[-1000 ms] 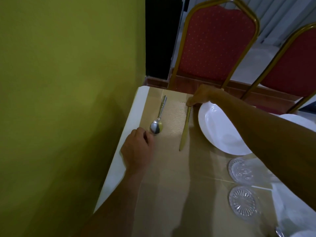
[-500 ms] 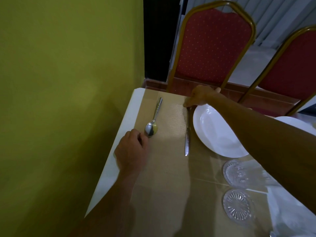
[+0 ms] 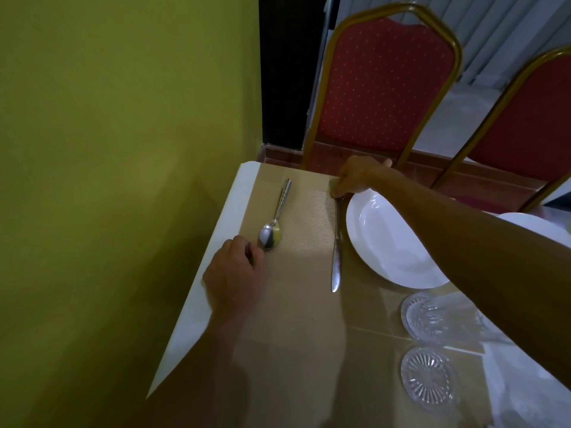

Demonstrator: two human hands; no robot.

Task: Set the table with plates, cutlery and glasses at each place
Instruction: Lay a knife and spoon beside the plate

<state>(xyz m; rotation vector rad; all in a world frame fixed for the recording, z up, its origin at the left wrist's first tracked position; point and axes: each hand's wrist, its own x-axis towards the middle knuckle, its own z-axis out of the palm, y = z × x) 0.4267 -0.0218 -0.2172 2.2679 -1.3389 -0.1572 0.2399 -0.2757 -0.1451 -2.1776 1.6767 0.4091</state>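
A white plate (image 3: 389,242) sits at the far place on the brown-covered table (image 3: 293,335). A knife (image 3: 337,251) lies just left of the plate, along its rim. My right hand (image 3: 355,179) pinches the far end of the knife's handle. Further left lies a spoon (image 3: 273,227), bowl towards me. My left hand (image 3: 233,273) has its curled fingertips at the near tip of that bowl and seems to pinch it. Two clear cut glasses (image 3: 428,319) (image 3: 428,379) stand near the plate, partly hidden by my right forearm.
A yellow-green wall (image 3: 108,180) runs close along the table's left edge. Two red chairs with gold frames (image 3: 383,84) (image 3: 531,125) stand behind the far edge. A second white plate (image 3: 531,225) shows at the right behind my arm.
The knife has swung from a slant to lie straight along the plate's rim, guided by my right hand. My left hand has stayed at the spoon's bowl.
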